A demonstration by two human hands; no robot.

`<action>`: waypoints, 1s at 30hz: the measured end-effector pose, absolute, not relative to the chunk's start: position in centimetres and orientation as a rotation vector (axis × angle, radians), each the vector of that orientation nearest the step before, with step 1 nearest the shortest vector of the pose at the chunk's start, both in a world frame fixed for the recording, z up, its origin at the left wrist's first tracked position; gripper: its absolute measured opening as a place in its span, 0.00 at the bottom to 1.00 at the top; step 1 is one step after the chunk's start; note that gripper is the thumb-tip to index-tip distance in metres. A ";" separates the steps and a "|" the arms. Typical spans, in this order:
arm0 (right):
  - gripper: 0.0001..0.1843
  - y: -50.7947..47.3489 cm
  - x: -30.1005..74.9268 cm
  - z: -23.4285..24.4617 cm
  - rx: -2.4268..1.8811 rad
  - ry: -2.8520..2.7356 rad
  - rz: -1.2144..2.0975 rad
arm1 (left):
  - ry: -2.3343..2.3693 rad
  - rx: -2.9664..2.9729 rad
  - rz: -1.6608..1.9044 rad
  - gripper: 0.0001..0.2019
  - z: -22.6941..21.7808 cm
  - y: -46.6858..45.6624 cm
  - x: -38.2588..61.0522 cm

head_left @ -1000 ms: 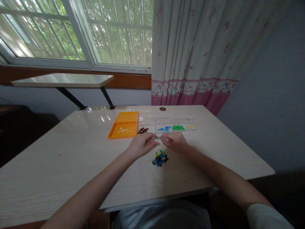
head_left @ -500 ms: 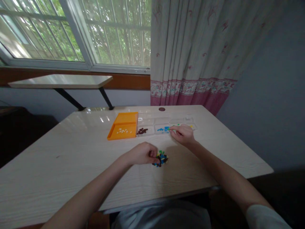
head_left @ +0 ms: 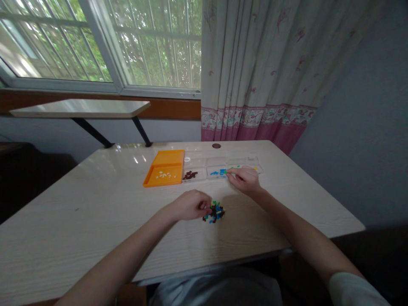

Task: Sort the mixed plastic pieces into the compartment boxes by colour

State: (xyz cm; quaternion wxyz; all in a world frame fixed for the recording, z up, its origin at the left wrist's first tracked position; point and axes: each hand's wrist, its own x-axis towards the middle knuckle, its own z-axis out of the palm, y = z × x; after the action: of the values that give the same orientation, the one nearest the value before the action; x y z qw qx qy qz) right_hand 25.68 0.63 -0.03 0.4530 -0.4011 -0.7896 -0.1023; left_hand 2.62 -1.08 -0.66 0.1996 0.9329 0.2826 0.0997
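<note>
A mixed pile of small building-block pieces [head_left: 217, 213] in brown, blue, green and yellow lies on the table. At its left edge is my left hand [head_left: 193, 205], thumb and fingers drawn together; what they pinch, if anything, is too small to make out. My right hand [head_left: 245, 179] is over the front row of a clear compartment tray [head_left: 201, 178], with a small green piece [head_left: 226, 171] showing at its pinched fingertips. Blue pieces [head_left: 215, 173] lie in the compartment just left of those fingertips. Brown pieces [head_left: 190, 175] fill part of the compartment farther left. My right hand hides part of the tray.
An orange tray [head_left: 168, 157] with white pieces [head_left: 165, 174] in its front section adjoins the clear tray on the left. A raised shelf [head_left: 83, 109] on black brackets stands at the back left. Behind the table [head_left: 105, 204] hang a curtain [head_left: 255, 85] and a window.
My left thumb and fingers have shifted slightly up at the pile's edge, uncovering more of its lower left pieces. My right hand has hardly moved.
</note>
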 end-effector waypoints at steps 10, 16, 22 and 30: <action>0.08 1.1 26.1 0.5 -0.791 -1.927 -0.478 | 0.775 2.670 0.210 0.15 0.1 -1.2 2.3; 0.08 1.3 26.9 0.9 -0.842 -1.968 -0.492 | 0.621 2.918 0.206 0.19 0.7 -3.1 3.6; 0.12 2.5 28.8 0.4 -1.086 -1.980 -0.416 | 0.544 3.230 0.408 0.14 -1.0 -4.1 4.9; 0.13 4.8 31.5 -1.0 -1.493 -2.139 -0.144 | 0.638 3.295 0.581 0.12 -2.2 -3.6 5.7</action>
State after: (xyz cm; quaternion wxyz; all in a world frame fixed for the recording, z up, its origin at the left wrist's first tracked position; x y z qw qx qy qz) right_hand 31.45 4.83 -1.03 0.2614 -0.5517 -0.7902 -0.0534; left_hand 5.68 -3.55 -2.17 -0.1319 0.9589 0.1857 0.1690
